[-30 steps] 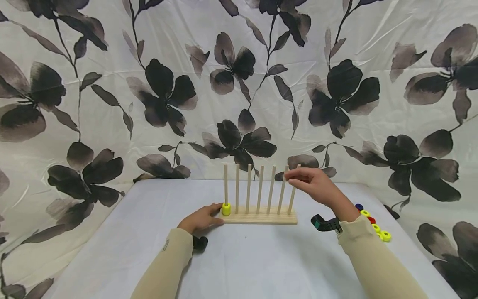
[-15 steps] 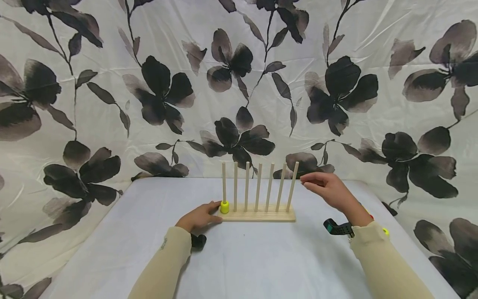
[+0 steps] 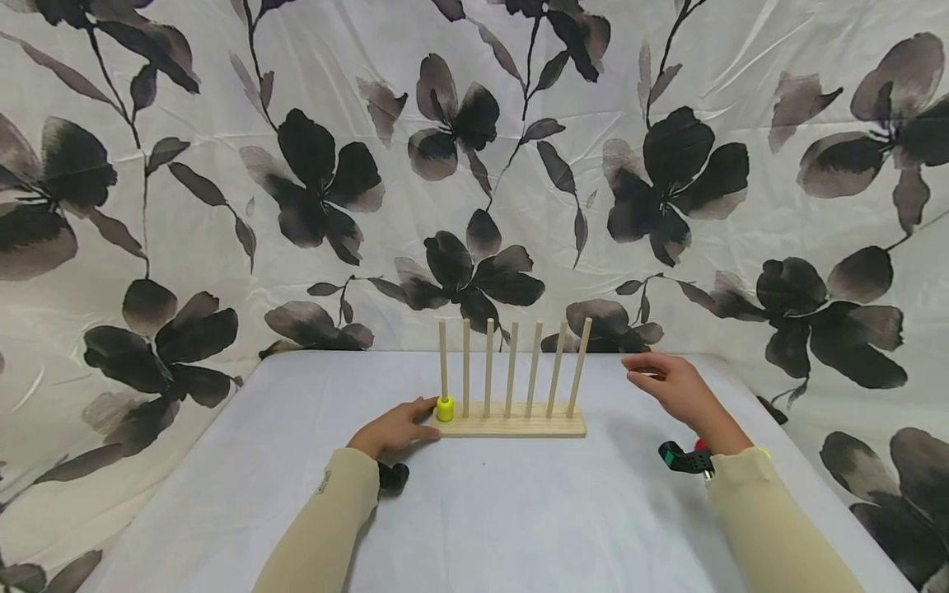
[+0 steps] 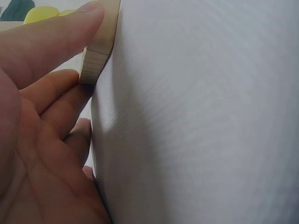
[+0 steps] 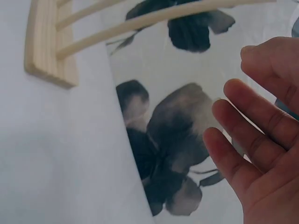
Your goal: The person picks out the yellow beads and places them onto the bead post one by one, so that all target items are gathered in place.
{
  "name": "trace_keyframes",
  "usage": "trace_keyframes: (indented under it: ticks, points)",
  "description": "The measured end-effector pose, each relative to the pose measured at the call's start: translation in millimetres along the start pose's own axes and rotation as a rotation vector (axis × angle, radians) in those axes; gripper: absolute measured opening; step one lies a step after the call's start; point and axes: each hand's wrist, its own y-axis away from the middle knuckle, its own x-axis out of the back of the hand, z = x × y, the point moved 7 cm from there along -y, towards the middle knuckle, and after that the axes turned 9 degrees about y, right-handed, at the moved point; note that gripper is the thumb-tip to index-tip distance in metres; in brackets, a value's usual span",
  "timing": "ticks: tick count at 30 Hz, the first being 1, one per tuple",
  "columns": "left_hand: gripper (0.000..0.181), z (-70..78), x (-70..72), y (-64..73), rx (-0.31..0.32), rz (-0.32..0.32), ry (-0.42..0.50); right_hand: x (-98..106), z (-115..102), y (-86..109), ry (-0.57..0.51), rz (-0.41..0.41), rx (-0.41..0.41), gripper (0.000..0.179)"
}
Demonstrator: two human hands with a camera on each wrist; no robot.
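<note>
A pale wooden peg stand (image 3: pixel 511 426) with a row of upright pegs sits on the table. Yellow rings (image 3: pixel 445 409) are stacked at the foot of its leftmost peg. My left hand (image 3: pixel 393 428) holds the base's left end, thumb along the front edge and fingers at the end. Close up in the left wrist view, the thumb (image 4: pixel 56 39) lies against the wood. To the right of the stand, my right hand (image 3: pixel 676 389) is in the air over the table, its fingers loosely bent. The right wrist view shows nothing in that hand (image 5: pixel 266 154).
A red ring (image 3: pixel 700 445) and a yellow ring (image 3: pixel 765 452) peek out around my right wrist and sleeve, which hide most of that spot. The white-covered table (image 3: pixel 511 519) ends at a floral curtain (image 3: pixel 341 288) behind the stand.
My right hand has moved from the rightmost pegs out to the right and slightly down, and its wrist now covers most of the loose rings. My left hand keeps its place.
</note>
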Motion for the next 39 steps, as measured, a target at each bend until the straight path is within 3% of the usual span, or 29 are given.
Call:
trace_keyframes:
  ticks: [16,24,39]
  points:
    - [0.072,-2.2,-2.9,-0.4,0.017,-0.001,-0.007,5,55,8.7,0.128,0.031,-0.105,0.041]
    - [0.072,0.0,-1.3,0.4,0.019,-0.002,-0.042,5,82,16.1,0.15,-0.023,-0.204,0.043]
    - [0.074,-2.3,-2.2,-0.8,0.026,0.006,-0.044,8,110,27.4,0.262,-0.085,-0.264,0.036]
